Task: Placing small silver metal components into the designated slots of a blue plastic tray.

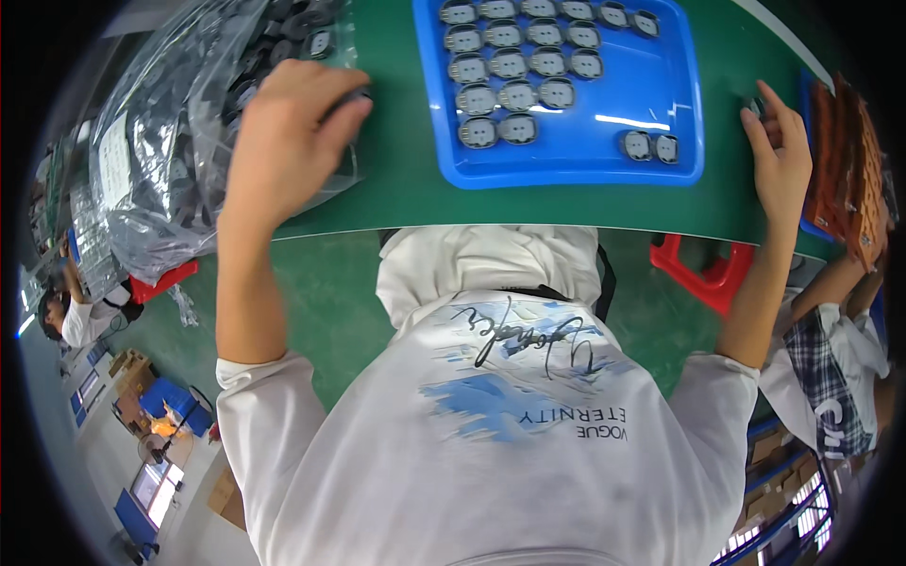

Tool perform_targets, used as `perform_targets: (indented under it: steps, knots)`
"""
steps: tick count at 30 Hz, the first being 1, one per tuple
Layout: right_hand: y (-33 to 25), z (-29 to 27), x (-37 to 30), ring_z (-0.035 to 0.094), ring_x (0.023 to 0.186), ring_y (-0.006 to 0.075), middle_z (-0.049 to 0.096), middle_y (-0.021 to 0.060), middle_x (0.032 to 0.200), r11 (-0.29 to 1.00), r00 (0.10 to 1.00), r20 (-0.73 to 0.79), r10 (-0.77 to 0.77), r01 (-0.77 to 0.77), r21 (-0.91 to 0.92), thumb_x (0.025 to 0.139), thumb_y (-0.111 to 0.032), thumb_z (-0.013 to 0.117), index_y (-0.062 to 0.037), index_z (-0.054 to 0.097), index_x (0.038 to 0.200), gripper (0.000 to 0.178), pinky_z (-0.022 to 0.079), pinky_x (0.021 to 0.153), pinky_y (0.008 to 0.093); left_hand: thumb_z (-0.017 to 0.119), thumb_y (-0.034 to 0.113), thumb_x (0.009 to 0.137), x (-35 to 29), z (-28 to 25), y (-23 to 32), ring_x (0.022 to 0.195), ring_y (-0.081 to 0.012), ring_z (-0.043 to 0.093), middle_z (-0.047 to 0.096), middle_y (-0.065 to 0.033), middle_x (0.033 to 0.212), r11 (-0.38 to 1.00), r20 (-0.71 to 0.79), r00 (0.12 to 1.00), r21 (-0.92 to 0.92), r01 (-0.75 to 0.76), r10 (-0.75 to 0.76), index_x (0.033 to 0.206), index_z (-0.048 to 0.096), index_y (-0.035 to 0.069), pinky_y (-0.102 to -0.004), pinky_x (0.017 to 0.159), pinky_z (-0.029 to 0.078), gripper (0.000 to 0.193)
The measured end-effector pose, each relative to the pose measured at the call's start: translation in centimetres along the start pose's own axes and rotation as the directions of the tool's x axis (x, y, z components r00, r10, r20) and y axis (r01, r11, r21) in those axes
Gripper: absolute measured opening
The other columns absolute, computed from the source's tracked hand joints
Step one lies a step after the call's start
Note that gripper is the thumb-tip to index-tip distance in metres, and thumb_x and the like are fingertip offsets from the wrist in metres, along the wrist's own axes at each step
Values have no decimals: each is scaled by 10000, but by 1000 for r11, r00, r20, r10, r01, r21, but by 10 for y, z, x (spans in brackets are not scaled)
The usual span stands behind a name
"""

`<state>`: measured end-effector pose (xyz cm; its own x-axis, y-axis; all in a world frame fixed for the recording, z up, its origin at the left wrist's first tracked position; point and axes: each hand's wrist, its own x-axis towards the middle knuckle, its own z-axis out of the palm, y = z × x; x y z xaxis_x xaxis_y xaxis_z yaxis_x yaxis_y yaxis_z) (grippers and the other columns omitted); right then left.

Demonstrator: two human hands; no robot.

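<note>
My left hand (288, 132) is over the edge of a clear plastic bag (160, 179), its thumb and fingers closed on a small dark part (351, 98) that is mostly covered. Inside the bag are many dark rounded parts (274, 52). At the right, my right hand (780, 156) pinches a small dark grey part (754, 107) between thumb and fingers above the green table. Between my hands lies a shallow blue tray (566, 177). Small grey rounded parts with pale faces (509, 63) stand in rows at its left and far side, with two more (638, 145) in its near right corner.
The green table (396, 189) has its edge right before my lap. Orange-brown strips (843, 170) are stacked beyond my right hand, near another person's arm (830, 278). Red stools (706, 274) stand below the edge. Another person (83, 311) is at the far left.
</note>
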<state>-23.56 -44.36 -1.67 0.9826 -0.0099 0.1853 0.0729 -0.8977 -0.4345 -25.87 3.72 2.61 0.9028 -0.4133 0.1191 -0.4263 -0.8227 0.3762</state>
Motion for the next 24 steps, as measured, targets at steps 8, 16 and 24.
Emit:
perform_targets:
  steps: [8,16,24]
  knots:
    - [-115,-1,-19,649,1031,236,676,111,1135,819,821,157,-549,491,299,801,25,755,-7,665,1222,432,510,924,313,759,98,921,0,-4,12,781,-89,624,713,-28,905,938,-278,914,-263,224,-296,1121,743,30,-246,710,500,212]
    - [-136,42,-13,616,961,275,628,93,1055,707,671,235,-703,623,335,768,-37,795,-30,678,937,206,517,804,379,743,52,942,-10,15,47,829,-66,626,696,-31,926,706,-349,852,-707,35,-392,1150,709,-54,-182,752,489,236]
    - [-141,43,-6,564,899,247,541,71,964,670,624,254,-739,646,365,769,-50,802,-32,712,927,183,490,759,368,779,35,873,-35,43,62,804,-111,592,665,-50,941,734,-324,881,-678,39,-346,1113,712,-52,-226,670,443,264]
